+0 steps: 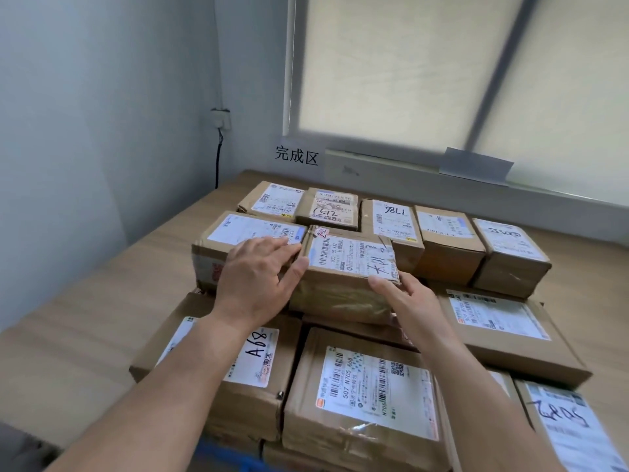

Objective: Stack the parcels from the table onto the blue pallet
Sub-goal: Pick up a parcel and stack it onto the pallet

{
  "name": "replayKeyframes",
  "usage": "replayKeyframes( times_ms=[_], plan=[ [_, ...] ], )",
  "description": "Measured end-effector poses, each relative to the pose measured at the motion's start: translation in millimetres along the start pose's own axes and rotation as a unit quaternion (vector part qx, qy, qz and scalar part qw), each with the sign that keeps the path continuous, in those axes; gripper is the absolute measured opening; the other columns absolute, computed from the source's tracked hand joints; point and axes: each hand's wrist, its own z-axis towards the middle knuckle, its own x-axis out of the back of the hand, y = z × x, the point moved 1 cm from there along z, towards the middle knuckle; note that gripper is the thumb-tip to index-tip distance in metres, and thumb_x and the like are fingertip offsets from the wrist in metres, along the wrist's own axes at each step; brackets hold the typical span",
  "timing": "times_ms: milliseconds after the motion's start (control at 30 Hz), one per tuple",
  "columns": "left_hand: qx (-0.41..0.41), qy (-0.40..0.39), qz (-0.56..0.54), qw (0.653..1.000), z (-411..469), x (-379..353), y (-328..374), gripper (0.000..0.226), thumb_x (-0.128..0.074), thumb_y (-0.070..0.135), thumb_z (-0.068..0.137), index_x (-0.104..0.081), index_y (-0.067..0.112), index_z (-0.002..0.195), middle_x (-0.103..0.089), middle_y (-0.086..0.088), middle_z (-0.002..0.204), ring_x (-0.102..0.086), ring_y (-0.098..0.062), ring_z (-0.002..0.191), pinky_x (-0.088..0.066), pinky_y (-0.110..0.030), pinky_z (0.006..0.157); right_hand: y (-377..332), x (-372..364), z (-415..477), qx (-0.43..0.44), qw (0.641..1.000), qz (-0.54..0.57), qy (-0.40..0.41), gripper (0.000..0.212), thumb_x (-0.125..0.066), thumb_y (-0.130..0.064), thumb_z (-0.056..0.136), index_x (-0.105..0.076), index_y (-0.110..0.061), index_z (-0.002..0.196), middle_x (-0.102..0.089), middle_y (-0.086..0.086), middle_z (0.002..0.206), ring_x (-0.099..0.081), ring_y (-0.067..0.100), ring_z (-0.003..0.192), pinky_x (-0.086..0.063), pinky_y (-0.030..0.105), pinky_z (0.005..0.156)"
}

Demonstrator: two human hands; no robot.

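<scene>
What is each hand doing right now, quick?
Left hand: open, pressed flat against the left end of the brown cardboard parcel.
Right hand: open, touching that parcel's right front corner.

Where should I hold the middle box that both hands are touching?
Probably at its two near corners, coming from the front. The middle box lies flat, with other parcels close behind and on its left; the left hand and right hand sit at those corners.
</scene>
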Motion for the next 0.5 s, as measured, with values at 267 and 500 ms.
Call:
replayKeyframes(
  times_ms=[267,500],
  plan=[
    [-0.020,-0.015,0.005,1.000,11,1,-5,0.077,-0.012,0.065,0.083,-0.056,0.022,0.130,-0.057,0.003,0.133,-0.046,-0.016,0.125,-0.029,-0.036,0.108,-5,-5,-3,0.004,0.999,-0.031,0.040,0.060,-0.058,-0.055,0.087,-0.047,-0.025,0.139,-0.057,-0.013,0.108,-0.055,0.013,0.110,-0.048,0.042,0.099],
    [-0.020,0.004,-0.012,1.000,12,3,0,0.076,-0.019,0.066,0.084,-0.055,0.019,0.131,-0.056,0.000,0.135,-0.046,-0.019,0.127,-0.032,-0.039,0.109,-1,5,-6,-0.010,0.996,-0.075,0.056,0.078,-0.055,-0.064,0.084,-0.031,-0.028,0.149,-0.052,0.000,0.139,-0.050,0.019,0.124,-0.048,0.037,0.095]
  ],
)
